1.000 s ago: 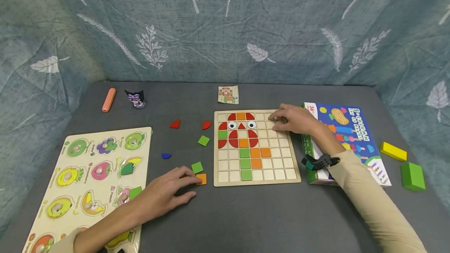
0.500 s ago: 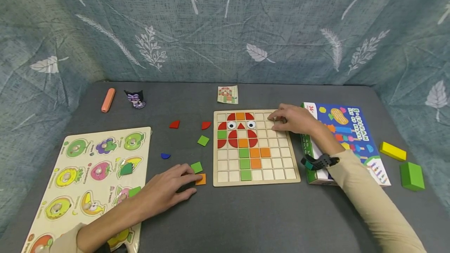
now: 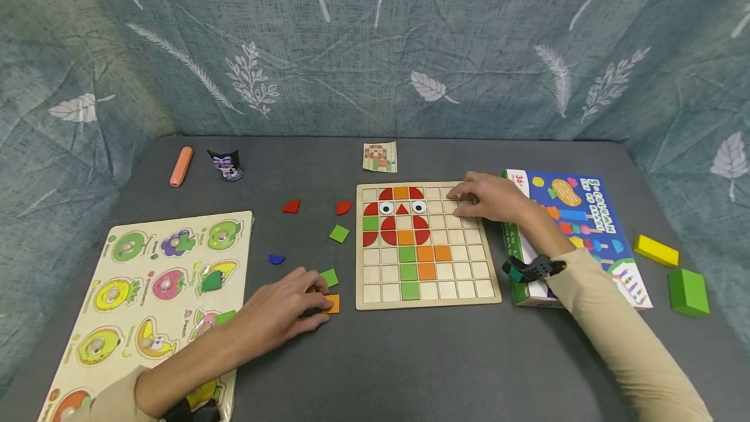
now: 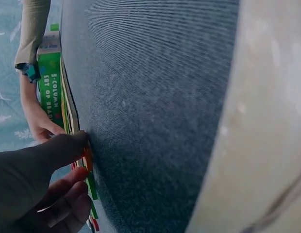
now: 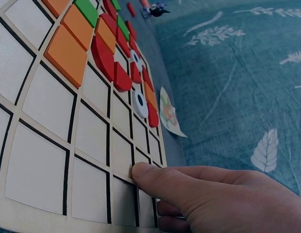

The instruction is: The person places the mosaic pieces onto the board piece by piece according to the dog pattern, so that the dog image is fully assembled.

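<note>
In the head view my left hand lies left of the board, its fingertips touching an orange square tile on the table. The thumb is beside that tile. Just behind it lies a green square tile. My right hand rests at the upper right of a wooden grid board, with thumb and index fingertips on bare cells. In the right wrist view the thumb touches the grid. Red, orange and green tiles and two round eye pieces form a figure on the board.
More loose pieces lie left of the board: a green tile, red quarter-circles and a blue half-circle. A fruit puzzle is at left, a pattern card behind, a toy box and blocks at right.
The orange tile has slid slightly left and toward me under my left fingertips, which have bent a little more. My right hand and the board have stayed put.
</note>
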